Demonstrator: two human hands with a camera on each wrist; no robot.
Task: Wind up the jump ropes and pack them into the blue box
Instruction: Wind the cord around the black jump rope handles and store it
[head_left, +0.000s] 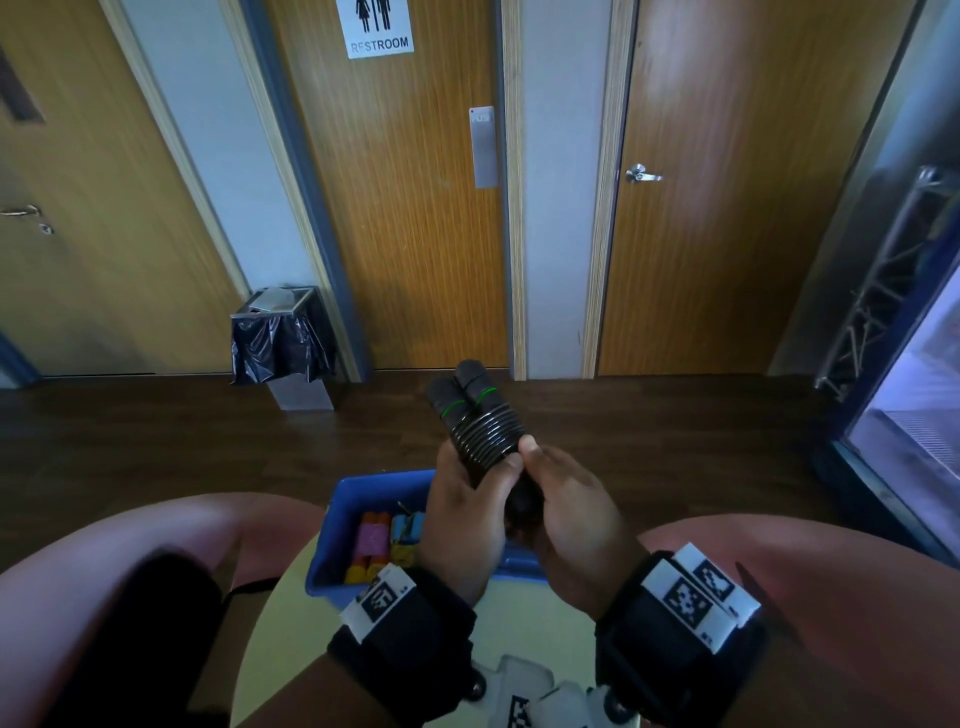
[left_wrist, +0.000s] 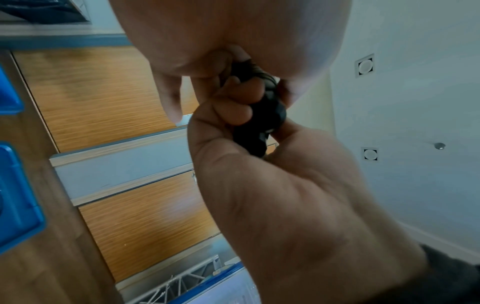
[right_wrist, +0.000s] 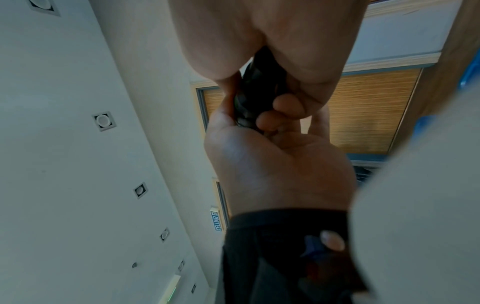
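Note:
A black jump rope (head_left: 480, 426) is held up above the blue box (head_left: 363, 483). Its two handles lie side by side, each with a thin green ring, and the black cord is wound tightly around them in several turns. My left hand (head_left: 467, 509) grips the bundle from the left, below the coils. My right hand (head_left: 566, 499) grips its lower end, thumb pressed at the coils. The wrist views show the black rope (left_wrist: 262, 123) (right_wrist: 259, 88) clasped between both hands. Inside the box lie a pink and orange wound rope (head_left: 371, 540) and a blue and yellow one (head_left: 408, 535).
The box sits on a small round yellow table (head_left: 519, 623) between my knees (head_left: 156, 561). Beyond is dark wood floor, a bin with a black liner (head_left: 283, 338), and wooden doors. A metal truss (head_left: 872, 291) stands at the right.

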